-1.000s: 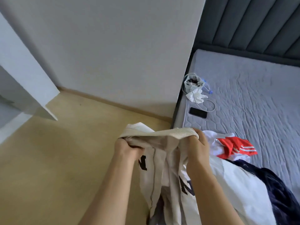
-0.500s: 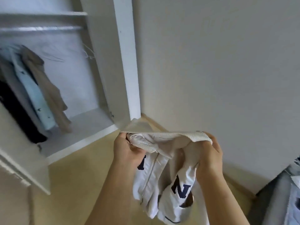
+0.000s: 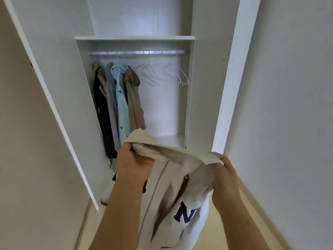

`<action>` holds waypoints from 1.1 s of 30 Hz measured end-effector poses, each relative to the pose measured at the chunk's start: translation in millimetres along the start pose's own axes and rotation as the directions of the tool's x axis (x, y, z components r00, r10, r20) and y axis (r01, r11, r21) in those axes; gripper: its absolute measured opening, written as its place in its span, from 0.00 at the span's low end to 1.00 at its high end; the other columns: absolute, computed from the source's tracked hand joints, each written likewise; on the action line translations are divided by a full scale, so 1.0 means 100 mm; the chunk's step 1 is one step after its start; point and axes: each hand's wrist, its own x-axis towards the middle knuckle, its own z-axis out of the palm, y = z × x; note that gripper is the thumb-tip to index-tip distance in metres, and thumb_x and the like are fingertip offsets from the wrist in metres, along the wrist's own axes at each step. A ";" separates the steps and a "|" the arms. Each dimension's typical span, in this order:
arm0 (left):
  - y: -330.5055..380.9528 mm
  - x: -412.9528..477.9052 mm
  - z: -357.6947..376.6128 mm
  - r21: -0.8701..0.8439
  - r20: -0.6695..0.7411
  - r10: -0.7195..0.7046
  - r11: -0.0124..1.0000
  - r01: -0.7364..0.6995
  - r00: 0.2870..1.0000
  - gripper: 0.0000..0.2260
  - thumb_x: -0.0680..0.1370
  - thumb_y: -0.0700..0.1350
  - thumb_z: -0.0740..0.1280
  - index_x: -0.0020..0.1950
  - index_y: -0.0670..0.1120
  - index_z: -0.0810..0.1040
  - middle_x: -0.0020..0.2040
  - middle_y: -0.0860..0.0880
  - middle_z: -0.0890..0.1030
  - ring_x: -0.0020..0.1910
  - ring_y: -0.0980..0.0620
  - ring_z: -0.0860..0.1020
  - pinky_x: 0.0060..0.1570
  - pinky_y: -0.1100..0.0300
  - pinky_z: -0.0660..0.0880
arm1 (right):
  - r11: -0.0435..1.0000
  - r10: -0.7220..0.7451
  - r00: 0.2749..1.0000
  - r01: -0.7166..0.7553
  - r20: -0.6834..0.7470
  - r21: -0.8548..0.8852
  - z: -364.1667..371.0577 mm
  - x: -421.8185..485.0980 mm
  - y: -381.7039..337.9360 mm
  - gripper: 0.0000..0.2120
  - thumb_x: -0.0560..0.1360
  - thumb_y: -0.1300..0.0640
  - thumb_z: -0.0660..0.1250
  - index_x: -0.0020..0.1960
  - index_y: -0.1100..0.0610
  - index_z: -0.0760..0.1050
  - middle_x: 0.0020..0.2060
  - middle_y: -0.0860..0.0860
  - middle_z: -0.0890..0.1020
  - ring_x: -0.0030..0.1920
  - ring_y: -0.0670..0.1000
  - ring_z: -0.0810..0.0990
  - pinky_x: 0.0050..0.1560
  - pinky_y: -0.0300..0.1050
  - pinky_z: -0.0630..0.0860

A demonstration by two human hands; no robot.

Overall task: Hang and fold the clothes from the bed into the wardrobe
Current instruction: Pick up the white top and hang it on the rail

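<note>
I hold a cream sweatshirt with dark blue letters in front of the open white wardrobe. My left hand grips the bunched fabric at its upper left. My right hand grips its ribbed band on the right. The garment hangs down between my forearms. Inside the wardrobe, a metal rail carries several hung clothes on its left half and empty wire hangers on its right half. The bed is out of view.
The open wardrobe door stands close on my left. A white frame post and a plain wall lie to the right. A shelf sits above the rail. Light wooden floor shows below.
My view has swung left from the bed to face the wardrobe straight on. Both hands kept their grip on the sweatshirt and carried it along.
</note>
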 end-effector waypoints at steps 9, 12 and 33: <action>0.24 1.07 0.24 0.056 -0.211 0.260 0.965 -0.254 0.942 0.17 0.76 0.38 0.58 0.30 0.45 0.79 0.29 0.49 0.78 0.33 0.51 0.75 0.38 0.59 0.73 | 0.991 0.053 0.950 -0.012 0.308 -0.131 0.84 1.43 0.03 0.16 0.75 0.66 0.57 0.40 0.50 0.79 0.40 0.46 0.81 0.42 0.46 0.76 0.36 0.39 0.69; 0.32 1.34 0.18 0.030 -0.308 0.251 0.967 -0.255 0.917 0.18 0.76 0.39 0.58 0.28 0.46 0.79 0.26 0.50 0.78 0.26 0.52 0.77 0.32 0.61 0.76 | 0.982 0.097 0.916 -0.023 0.389 -0.189 1.08 1.73 0.18 0.16 0.75 0.68 0.57 0.43 0.52 0.79 0.42 0.48 0.80 0.45 0.48 0.76 0.38 0.40 0.69; 1.20 5.06 0.63 0.276 -0.241 0.122 0.960 -0.052 0.963 0.12 0.79 0.49 0.59 0.44 0.45 0.79 0.33 0.45 0.82 0.39 0.46 0.78 0.37 0.51 0.73 | 0.914 0.142 0.890 0.050 0.432 -0.403 3.60 4.79 0.45 0.16 0.73 0.70 0.60 0.37 0.52 0.79 0.38 0.49 0.80 0.42 0.48 0.75 0.37 0.40 0.69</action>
